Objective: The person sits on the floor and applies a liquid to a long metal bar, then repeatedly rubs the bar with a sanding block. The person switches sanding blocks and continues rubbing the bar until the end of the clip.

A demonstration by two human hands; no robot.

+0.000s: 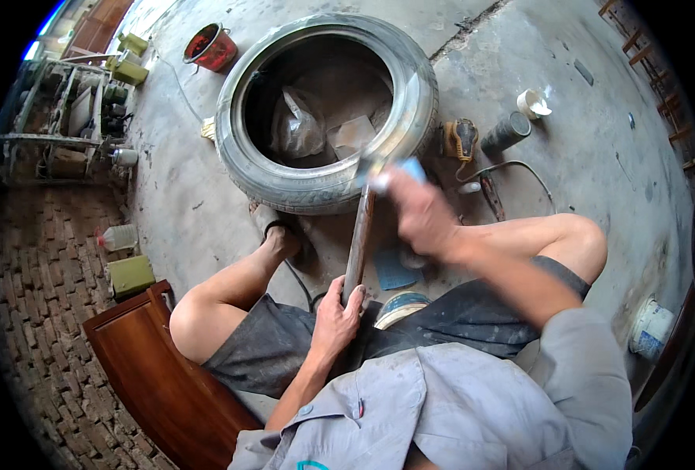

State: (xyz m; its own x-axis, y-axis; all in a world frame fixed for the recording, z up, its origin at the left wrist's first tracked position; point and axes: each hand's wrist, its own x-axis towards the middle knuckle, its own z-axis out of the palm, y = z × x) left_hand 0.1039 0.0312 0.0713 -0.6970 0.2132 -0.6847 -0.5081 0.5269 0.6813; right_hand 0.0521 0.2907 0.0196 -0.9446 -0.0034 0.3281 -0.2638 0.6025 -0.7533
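Observation:
My left hand (336, 317) is closed round the lower end of a long, narrow wooden bar (358, 244), near my lap. The bar tilts away from me, its far end at the near rim of a large tyre (422, 117) that lies flat on the floor. At that far end my right hand (424, 213), smeared by motion, is closed on a blue sheet (411, 168). Its fingers and a dark patch beside them are too blurred to make out fully. Another blue sheet (394, 270) lies between my legs, by a round tub (400, 305).
Inside the tyre lies a clear plastic bag (300, 133). Right of it are a yellow-black power tool (462, 139) with a cord, a dark cylinder (506, 133) and a white cup (532, 103). A red-stained bucket (211, 48) stands behind left; a curved wooden panel (171, 376) lies left.

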